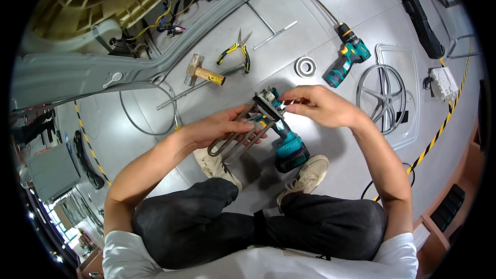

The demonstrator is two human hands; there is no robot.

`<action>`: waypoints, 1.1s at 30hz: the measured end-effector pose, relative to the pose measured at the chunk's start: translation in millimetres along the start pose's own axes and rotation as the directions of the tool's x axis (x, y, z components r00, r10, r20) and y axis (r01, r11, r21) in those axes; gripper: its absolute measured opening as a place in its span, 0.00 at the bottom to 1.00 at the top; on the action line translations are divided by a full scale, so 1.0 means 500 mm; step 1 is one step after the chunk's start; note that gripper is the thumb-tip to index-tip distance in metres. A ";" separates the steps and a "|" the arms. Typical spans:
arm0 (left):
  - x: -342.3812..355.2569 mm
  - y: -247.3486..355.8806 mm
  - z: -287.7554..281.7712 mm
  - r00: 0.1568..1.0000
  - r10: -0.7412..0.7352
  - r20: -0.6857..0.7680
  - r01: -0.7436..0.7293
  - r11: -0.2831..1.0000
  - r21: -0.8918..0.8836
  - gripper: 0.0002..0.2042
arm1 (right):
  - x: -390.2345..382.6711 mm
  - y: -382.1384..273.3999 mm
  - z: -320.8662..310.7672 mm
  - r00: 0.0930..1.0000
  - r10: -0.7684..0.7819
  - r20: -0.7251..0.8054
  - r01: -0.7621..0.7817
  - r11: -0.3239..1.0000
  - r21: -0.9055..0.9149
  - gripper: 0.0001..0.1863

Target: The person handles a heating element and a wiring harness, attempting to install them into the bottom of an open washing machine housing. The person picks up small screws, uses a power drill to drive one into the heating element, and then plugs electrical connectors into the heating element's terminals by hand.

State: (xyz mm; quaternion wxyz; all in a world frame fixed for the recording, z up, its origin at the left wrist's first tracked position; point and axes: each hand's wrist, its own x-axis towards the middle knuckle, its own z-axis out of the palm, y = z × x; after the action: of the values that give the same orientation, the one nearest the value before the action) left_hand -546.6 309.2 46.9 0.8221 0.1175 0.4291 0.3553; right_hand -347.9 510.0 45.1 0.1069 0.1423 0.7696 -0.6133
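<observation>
My left hand [232, 126] is closed around a heating element [235, 144], a set of bent metal tubes with a dark flat flange. Its looped end points toward my left shoe, and its terminal end faces my right hand. The thumb and fingers of my right hand [315, 104] are pinched at that terminal end, on a small white piece [282, 106] whose kind I cannot make out. Beneath the heating element, a teal and black cordless drill [290, 150] rests on the floor between my shoes, partly hidden by the element and my left hand.
Ahead lie a hammer [204, 72], yellow-black pliers [237, 51], a metal rod [275, 35], a ring bearing [305, 66] and another cordless drill [349, 57]. A spoked pulley wheel [382, 101] lies right. The grey opened washing-machine cabinet [170, 57] with its drum fills the far left.
</observation>
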 end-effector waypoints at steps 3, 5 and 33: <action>0.000 0.002 0.008 0.999 0.046 0.020 -0.047 0.996 0.080 0.27 | 0.008 -0.001 0.013 0.999 0.016 0.040 -0.021 0.989 0.148 0.14; 0.001 0.003 0.007 0.998 0.054 0.032 -0.056 0.995 0.085 0.28 | 0.010 0.010 0.019 0.999 0.024 0.034 -0.031 0.971 0.238 0.14; 0.042 0.044 -0.005 0.953 -0.272 0.132 0.200 0.895 0.398 0.18 | -0.007 -0.060 -0.006 0.998 -0.063 0.008 0.064 0.989 -0.132 0.21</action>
State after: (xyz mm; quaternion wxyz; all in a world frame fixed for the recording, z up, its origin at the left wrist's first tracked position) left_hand -551.0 338.9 43.4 0.8569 0.2538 0.4229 0.1500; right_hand -355.0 506.5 74.4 0.0981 0.1091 0.8124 -0.5643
